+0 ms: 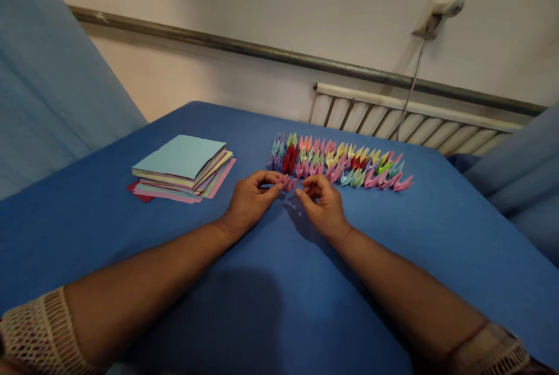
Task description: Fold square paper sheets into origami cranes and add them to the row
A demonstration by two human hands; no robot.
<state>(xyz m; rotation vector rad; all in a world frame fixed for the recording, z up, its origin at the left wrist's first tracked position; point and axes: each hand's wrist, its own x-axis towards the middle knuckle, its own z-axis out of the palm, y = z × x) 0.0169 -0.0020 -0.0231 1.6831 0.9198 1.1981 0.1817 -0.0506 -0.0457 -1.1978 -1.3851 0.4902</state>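
Over the blue table, my left hand point(255, 197) pinches a small pink folded-paper crane point(287, 183) between thumb and fingers. My right hand point(323, 203) is curled at the crane's right end, with thumb and forefinger closed on its tip. The exact grip there is small and partly hidden. Just beyond my hands stand several rows of folded paper cranes point(334, 171) in pink, red, yellow, green, blue and purple. To the left of my left hand lies a stack of coloured paper sheets point(181, 156), with a light blue sheet on top.
A blue cloth covers the table point(244, 305). Behind it are a white radiator point(375, 113), a metal pipe point(244, 46) along the wall, and a socket with a plug point(437, 14) and hanging cord. Blue curtains point(52, 84) hang at both sides.
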